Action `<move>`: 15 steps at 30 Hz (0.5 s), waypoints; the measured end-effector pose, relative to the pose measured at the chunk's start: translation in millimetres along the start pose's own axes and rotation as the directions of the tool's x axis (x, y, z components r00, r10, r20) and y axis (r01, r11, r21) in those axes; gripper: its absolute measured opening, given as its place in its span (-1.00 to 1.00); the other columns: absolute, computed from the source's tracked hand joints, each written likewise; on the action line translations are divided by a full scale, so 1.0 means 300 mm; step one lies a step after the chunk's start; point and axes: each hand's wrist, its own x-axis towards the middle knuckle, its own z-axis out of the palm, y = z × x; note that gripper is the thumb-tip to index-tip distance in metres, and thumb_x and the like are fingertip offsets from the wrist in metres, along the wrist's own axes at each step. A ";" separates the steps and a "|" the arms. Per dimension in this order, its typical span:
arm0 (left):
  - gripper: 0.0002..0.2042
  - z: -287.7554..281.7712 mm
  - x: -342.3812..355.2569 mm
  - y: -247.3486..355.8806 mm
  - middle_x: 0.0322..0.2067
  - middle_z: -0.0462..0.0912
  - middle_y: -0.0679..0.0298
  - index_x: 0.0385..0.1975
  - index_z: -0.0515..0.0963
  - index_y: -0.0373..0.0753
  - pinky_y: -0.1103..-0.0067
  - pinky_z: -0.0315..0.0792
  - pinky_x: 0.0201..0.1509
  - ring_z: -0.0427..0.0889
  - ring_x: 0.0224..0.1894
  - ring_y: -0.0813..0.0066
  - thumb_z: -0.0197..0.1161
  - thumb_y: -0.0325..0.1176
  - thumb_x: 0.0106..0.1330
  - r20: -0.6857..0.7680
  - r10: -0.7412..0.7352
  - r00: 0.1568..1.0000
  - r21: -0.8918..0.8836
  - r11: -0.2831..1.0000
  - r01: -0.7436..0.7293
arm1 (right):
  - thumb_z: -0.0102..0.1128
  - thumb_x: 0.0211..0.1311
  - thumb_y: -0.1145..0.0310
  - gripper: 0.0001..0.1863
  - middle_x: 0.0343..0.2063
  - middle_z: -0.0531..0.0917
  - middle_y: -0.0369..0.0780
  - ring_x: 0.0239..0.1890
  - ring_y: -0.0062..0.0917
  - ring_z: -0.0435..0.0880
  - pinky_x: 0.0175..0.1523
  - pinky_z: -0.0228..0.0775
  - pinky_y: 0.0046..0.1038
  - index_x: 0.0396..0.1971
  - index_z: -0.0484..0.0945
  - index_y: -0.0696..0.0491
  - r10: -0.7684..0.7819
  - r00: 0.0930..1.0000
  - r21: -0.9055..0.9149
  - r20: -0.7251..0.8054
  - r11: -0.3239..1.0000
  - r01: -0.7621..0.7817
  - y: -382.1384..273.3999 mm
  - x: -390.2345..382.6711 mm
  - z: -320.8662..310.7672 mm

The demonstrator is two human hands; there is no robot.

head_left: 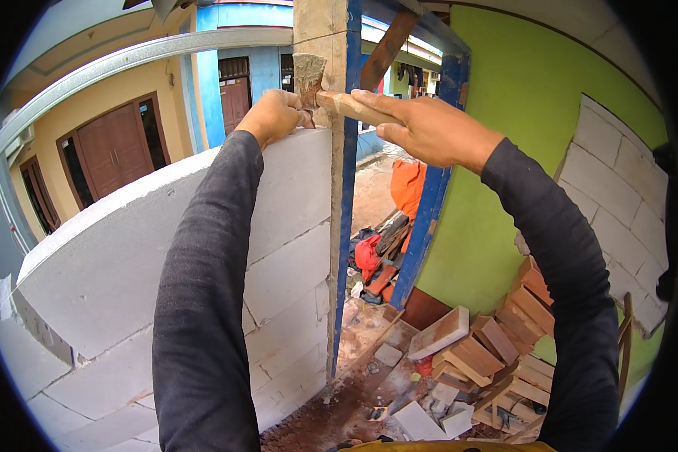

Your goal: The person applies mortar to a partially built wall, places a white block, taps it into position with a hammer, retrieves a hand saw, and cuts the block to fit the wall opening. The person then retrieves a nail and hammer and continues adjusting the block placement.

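Note:
My left hand (273, 114) has its fingers curled at the top of a white block wall (286, 181), against the timber post (320, 26); what they hold is hidden. Just above them is a rough, mortar-crusted patch or piece (309, 74), unclear which. My right hand (437, 132) grips a pale wooden piece (343, 105) between fingers and thumb, fingers stretched along its top. That piece reaches horizontally from my right hand to the post, just right of my left hand.
A blue doorframe (420, 241) stands beside a green wall (467, 226). Stacked wooden boxes or boards (497, 339), broken blocks (422, 418) and a red bundle (367, 252) lie below. A metal rail (128, 53) crosses upper left, with houses beyond.

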 end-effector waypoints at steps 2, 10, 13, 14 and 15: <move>-0.82 -0.007 -0.006 0.009 -0.27 0.81 0.16 -0.13 0.80 -0.33 0.45 0.58 -0.04 0.68 -0.27 0.40 0.33 -0.52 0.35 0.018 -0.006 1.000 0.025 1.000 0.006 | 0.08 0.60 0.13 -0.33 -0.29 0.73 0.05 -0.26 -0.11 0.73 0.04 0.54 -0.12 0.63 0.20 -0.27 0.014 1.000 -0.004 0.013 1.000 -0.014 -0.001 -0.001 -0.016; -0.74 -0.002 -0.050 0.007 -0.28 0.82 0.18 0.06 0.72 -0.33 0.44 0.54 0.12 0.75 -0.14 0.35 0.18 -0.43 0.51 0.003 0.193 0.981 0.118 0.974 -0.192 | 0.08 0.59 0.16 -0.30 0.01 0.74 -0.07 -0.05 -0.32 0.68 0.21 0.47 -0.30 0.65 0.15 -0.25 0.060 0.997 0.302 -0.040 0.952 -0.045 0.027 -0.005 0.001; -0.74 0.006 -0.037 0.004 -0.26 0.83 0.16 -0.01 0.76 -0.33 0.38 0.56 0.13 0.77 -0.09 0.29 0.15 -0.38 0.54 0.027 0.203 0.979 0.182 0.962 -0.205 | 0.09 0.58 0.15 -0.30 0.01 0.74 -0.09 -0.06 -0.36 0.67 0.21 0.47 -0.31 0.65 0.15 -0.25 0.048 0.997 0.310 -0.060 0.951 -0.027 0.041 -0.008 0.019; -0.74 0.006 -0.034 0.003 -0.27 0.82 0.16 -0.02 0.76 -0.32 0.38 0.56 0.12 0.77 -0.10 0.28 0.15 -0.38 0.54 0.028 0.198 0.980 0.202 0.959 -0.200 | 0.09 0.58 0.14 -0.30 -0.01 0.74 -0.09 -0.08 -0.36 0.68 0.19 0.48 -0.31 0.65 0.16 -0.26 0.043 0.996 0.286 -0.080 0.958 -0.018 0.043 -0.009 0.021; -0.74 0.005 -0.033 0.001 -0.29 0.82 0.17 -0.02 0.76 -0.31 0.38 0.56 0.12 0.77 -0.11 0.27 0.15 -0.39 0.54 0.031 0.209 0.977 0.214 0.954 -0.211 | 0.09 0.58 0.13 -0.30 -0.02 0.75 -0.09 -0.10 -0.36 0.68 0.18 0.48 -0.31 0.65 0.16 -0.26 0.053 0.997 0.307 -0.059 0.951 -0.032 0.043 -0.011 0.023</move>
